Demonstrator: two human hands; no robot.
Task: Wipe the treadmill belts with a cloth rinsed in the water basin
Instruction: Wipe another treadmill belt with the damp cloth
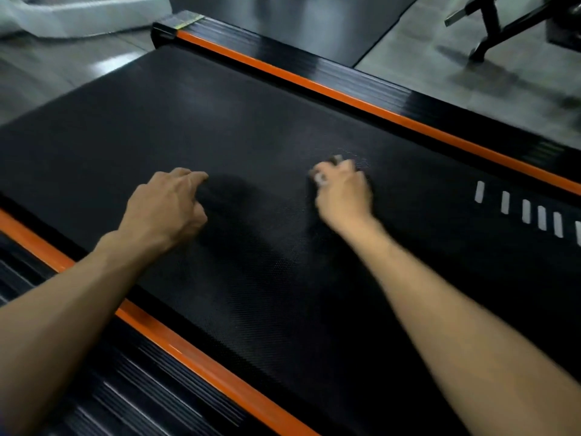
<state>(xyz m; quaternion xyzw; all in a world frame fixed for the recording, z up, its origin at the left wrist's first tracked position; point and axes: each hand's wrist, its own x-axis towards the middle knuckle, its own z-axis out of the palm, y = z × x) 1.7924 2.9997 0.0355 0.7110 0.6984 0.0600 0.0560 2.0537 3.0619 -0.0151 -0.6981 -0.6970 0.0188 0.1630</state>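
Wiping seemingly mid-course: right hand [344, 191], fingers curled on a dark cloth [336, 160], works mid-belt [235, 127]; left hand [166, 206] rests loosely curled, empty; basin unseen, remaining belt uncertain.

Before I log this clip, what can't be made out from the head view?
- Cloth: only a dark, motion-blurred bit shows under the right hand; its shape and size are unclear.
- Water basin: not in view.
- Left hand: its curled fingers meet the treadmill belt, but any grip is hidden beneath the hand.
- White belt markings: cut off by the right edge.
- Black frame, top right: cropped and blurred.
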